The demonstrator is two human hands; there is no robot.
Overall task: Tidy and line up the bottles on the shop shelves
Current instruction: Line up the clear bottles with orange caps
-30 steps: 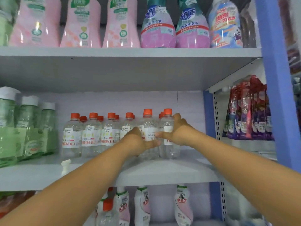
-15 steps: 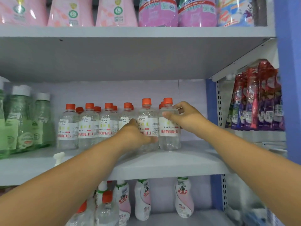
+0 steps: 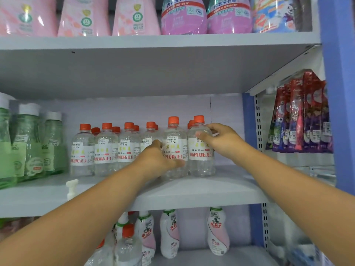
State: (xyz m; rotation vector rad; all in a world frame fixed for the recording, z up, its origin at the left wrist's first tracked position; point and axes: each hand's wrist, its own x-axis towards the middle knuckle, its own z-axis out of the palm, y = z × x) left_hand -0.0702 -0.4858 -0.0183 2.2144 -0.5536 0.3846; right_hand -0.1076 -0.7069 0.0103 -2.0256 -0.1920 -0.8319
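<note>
Shelf: grey metal shop shelf point(image 3: 211, 191), blue upright post point(image 3: 340, 93)
Left hand point(image 3: 157, 160): gripping clear orange-capped bottle point(image 3: 173, 135)
Right hand point(image 3: 221, 140): pinching neighbouring clear orange-capped bottle point(image 3: 200, 166)

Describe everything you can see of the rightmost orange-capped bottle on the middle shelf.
The rightmost orange-capped bottle is clear ribbed plastic holding clear liquid, with an orange screw cap, a white wrap label in red lettering and a small price sticker. It stands upright at the right end of the front row on the grey middle shelf, close beside its neighbour. The right hand grips its shoulder, thumb on the front and fingers round the far side.
</note>
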